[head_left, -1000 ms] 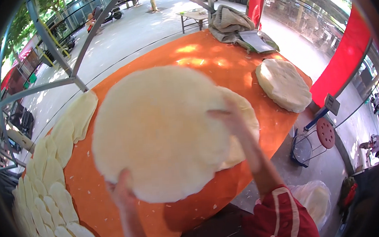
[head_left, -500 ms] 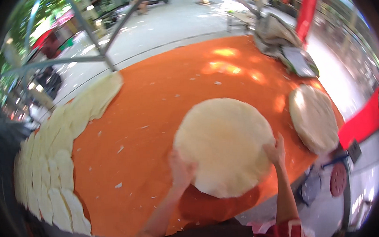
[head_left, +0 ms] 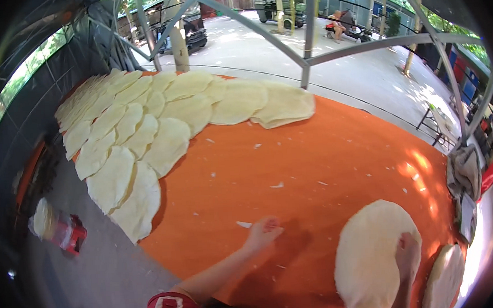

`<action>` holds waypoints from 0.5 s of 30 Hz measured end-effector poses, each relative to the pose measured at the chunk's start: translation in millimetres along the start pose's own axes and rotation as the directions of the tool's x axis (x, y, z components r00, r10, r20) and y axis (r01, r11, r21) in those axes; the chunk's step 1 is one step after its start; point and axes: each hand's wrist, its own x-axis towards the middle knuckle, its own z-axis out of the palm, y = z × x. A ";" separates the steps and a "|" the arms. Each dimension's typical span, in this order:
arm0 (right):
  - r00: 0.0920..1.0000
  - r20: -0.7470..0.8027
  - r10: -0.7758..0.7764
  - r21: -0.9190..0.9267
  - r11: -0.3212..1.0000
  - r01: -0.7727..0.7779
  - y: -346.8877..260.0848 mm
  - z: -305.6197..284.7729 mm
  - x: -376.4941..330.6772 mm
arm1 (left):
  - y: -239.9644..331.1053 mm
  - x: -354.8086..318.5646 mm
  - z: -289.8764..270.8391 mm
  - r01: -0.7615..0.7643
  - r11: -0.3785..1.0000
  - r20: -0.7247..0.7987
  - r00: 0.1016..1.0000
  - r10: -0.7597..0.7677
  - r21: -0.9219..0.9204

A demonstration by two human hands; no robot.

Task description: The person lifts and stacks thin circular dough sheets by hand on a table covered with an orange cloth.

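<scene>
A large pale round stack of thin flatbreads (head_left: 371,259) lies at the near right of the orange cloth. My right hand (head_left: 407,250) rests against its upper right side, fingers curled in; whether they pinch a layer is hidden. My left hand (head_left: 264,232) hovers over the cloth left of that stack, its fingers folded and no object showing in them. Beside it is a small white scrap (head_left: 243,224). Many single flatbreads (head_left: 167,145) overlap in rows along the far and left sides of the table. A second pale round stack (head_left: 445,280) sits at the right edge.
The orange cloth (head_left: 292,162) carries scattered white flakes. Metal frame bars (head_left: 307,65) rise beyond its far edge. A grey cloth bundle (head_left: 463,172) lies at the far right corner. On the floor at left stands a red and clear container (head_left: 65,233). A person (head_left: 337,25) sits far off.
The view has swung left, so the laid-out flatbreads show more fully. Both hands held the round stack's sides before; now it lies on the cloth and my left hand is away from it.
</scene>
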 end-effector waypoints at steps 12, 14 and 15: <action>0.726 0.046 -0.686 -0.423 0.645 0.636 -271.6 309.2 161.2 | 21.1 16.2 -234.3 -0.199 0.077 0.181 0.963 0.198 0.977; 0.700 0.028 -0.714 -0.554 0.572 0.605 -311.2 330.4 191.7 | 15.2 17.5 -245.4 -0.192 0.106 0.175 0.973 0.151 0.976; 0.678 0.003 -0.735 -0.637 0.521 0.568 -320.4 336.0 209.7 | 18.1 17.9 -243.5 -0.199 0.122 0.182 0.974 0.135 0.972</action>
